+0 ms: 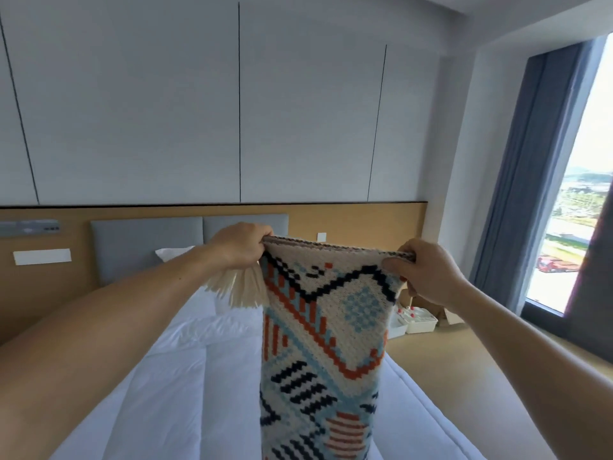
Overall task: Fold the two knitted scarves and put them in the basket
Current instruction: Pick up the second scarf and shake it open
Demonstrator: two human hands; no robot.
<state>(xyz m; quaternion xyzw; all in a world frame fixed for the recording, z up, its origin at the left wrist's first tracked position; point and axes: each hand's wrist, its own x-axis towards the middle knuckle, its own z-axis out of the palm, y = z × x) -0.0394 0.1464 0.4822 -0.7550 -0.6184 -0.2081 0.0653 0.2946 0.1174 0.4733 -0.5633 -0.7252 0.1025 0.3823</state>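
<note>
A knitted scarf (323,343) with cream, orange, light blue and navy patterns hangs in the air above the bed, reaching past the bottom of the frame. My left hand (240,244) grips its top left corner, where a cream fringe (237,288) dangles below the fist. My right hand (428,272) grips the top right corner. The top edge is stretched level between both hands and looks doubled over. The second scarf and the basket are out of sight.
A bed with a white duvet (172,376) lies below, with a grey padded headboard (146,244) and wooden wall panel behind. White plastic bins (416,322) sit on the floor at right, near a window with blue curtains (530,180).
</note>
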